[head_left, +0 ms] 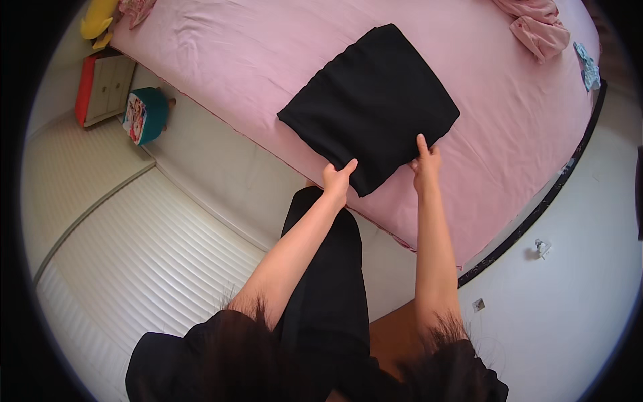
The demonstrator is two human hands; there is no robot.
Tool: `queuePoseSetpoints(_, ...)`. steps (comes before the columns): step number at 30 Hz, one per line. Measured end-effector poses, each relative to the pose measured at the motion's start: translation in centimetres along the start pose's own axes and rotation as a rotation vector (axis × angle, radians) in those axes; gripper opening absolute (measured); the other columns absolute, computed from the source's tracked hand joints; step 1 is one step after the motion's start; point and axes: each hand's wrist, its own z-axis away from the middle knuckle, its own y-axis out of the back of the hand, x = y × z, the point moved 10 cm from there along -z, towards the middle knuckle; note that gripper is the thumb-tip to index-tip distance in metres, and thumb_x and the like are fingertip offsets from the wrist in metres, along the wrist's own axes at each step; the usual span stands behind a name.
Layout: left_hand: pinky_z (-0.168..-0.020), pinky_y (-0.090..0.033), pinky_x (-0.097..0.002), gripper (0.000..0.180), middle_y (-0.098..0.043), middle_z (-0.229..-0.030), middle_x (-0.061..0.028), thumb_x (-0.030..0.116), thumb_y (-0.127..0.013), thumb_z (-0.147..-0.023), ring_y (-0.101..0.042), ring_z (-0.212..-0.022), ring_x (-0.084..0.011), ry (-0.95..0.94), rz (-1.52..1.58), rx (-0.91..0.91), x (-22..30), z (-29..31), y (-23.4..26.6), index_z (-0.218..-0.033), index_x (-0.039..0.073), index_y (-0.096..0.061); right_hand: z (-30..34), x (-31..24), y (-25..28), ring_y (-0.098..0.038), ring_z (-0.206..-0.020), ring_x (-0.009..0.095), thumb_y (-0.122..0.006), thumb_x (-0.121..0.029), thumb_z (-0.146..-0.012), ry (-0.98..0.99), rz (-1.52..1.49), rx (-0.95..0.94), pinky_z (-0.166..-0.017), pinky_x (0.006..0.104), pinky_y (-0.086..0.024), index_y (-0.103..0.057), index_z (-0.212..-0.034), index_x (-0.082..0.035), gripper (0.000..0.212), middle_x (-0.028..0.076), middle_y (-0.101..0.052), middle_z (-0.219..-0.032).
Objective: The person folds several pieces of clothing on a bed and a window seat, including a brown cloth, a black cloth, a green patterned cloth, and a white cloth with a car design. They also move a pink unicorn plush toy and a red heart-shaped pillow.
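The fingers (pixel 349 166) of the left hand (pixel 335 181) are closed on the near left edge of the cloth (pixel 378 100), with the thumb laid on top and the rest mostly hidden. On the near right edge, the cloth is likewise pinched by the right hand (pixel 426 167), its thumb pointed up along the border and its other fingers curled at or under the edge. How hard either grip is cannot be told.

Between the hands, a black corner is pointed toward the body, at the bed's near side; whether it hangs past the edge is unclear. The cloth is spread flat and dark on the pink bed (pixel 201 63), its outline four-sided and slightly askew; its layers cannot be made out.

For good handling, an equal pull should probably be given by both hands, so that the edge is drawn straight and the corner is not left to droop. All layers would best be gripped together, thumbs above and fingers below, and creases eased outward before the hold is loosened. Slipping near the bed's edge seems the main risk.

Farther out, a pink bundle (pixel 539 35) and a blue strip (pixel 588 68) are seen at the far right, well apart. Beyond the bed's left side, a teal bin (pixel 156 114) is placed beside a cabinet (pixel 109 87).
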Motion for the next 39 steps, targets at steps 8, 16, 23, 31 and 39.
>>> queuePoseSetpoints(8,-0.076,-0.047,-0.0344,0.038,-0.059,-0.107,-0.0087,0.019,-0.072,-0.083,-0.057,-0.098,-0.0190,-0.101,-0.048,0.184,-1.0,-0.8,2.6,-0.108,-0.001,-0.051,2.5,2.1,-1.4,-0.045,-0.120,0.026,-0.081,-0.026,-0.073,0.049,0.051,0.127,-0.101,0.0350,-0.036,-0.036,-0.129,0.004,0.078,0.017,-0.046,-0.130)
queuePoseSetpoints(16,-0.094,-0.042,-0.0392,0.061,-0.058,-0.119,-0.0116,0.026,-0.078,-0.077,-0.054,-0.111,-0.0235,0.149,0.135,0.044,-0.1,-2.1,0.4,-0.122,-0.003,-0.049,-2.5,1.2,1.8,-0.057,-0.104,0.022,-0.079,-0.034,-0.075,0.002,-0.208,0.153,-0.088,0.0299,-0.045,-0.043,-0.126,0.007,0.075,0.016,-0.057,-0.115)
queuePoseSetpoints(23,-0.095,-0.044,-0.0363,0.053,-0.060,-0.114,-0.0137,0.015,-0.076,-0.075,-0.057,-0.107,-0.0255,0.022,0.234,-0.168,2.7,-0.5,-1.2,-0.117,-0.005,-0.052,-3.3,1.4,-1.8,-0.061,-0.100,0.027,-0.079,-0.026,-0.074,-0.182,-0.450,-0.075,-0.092,0.0359,-0.048,-0.052,-0.119,0.004,0.061,0.015,-0.060,-0.113)
queuePoseSetpoints(31,-0.094,-0.048,-0.0412,0.043,-0.058,-0.117,-0.0170,0.009,-0.064,-0.082,-0.058,-0.108,-0.0278,0.422,0.302,-0.466,3.0,1.9,-0.5,-0.120,-0.006,-0.050,0.7,0.2,-6.2,-0.063,-0.096,0.029,-0.064,-0.001,-0.076,-0.257,-0.683,-0.296,-0.087,0.0419,-0.054,-0.054,-0.112,0.007,0.038,0.018,-0.062,-0.105)
queuePoseSetpoints(39,-0.099,-0.046,-0.0415,0.062,-0.051,-0.128,-0.0169,-0.002,-0.065,-0.078,-0.055,-0.114,-0.0298,0.132,0.112,-0.710,13.5,11.2,4.3,-0.134,-0.003,-0.038,13.5,-3.4,-8.0,-0.062,-0.101,0.031,-0.058,-0.002,-0.080,-0.127,-0.872,-0.361,-0.093,0.0420,-0.051,-0.052,-0.115,0.009,0.037,0.020,-0.061,-0.112)
